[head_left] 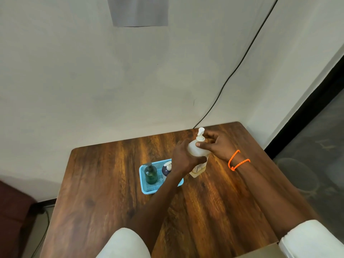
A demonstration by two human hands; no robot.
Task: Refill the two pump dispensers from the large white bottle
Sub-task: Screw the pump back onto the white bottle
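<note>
while both hands (183, 158) (216, 146) grip the large white bottle (197, 155), the left forearm hides part of the blue tray (144, 183).

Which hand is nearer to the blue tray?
Left. The left hand grips the large white bottle just above the blue tray; the right hand is beyond the bottle.

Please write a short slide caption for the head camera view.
Left hand and right hand grip large white pump bottle beside blue mesh tray.
</note>
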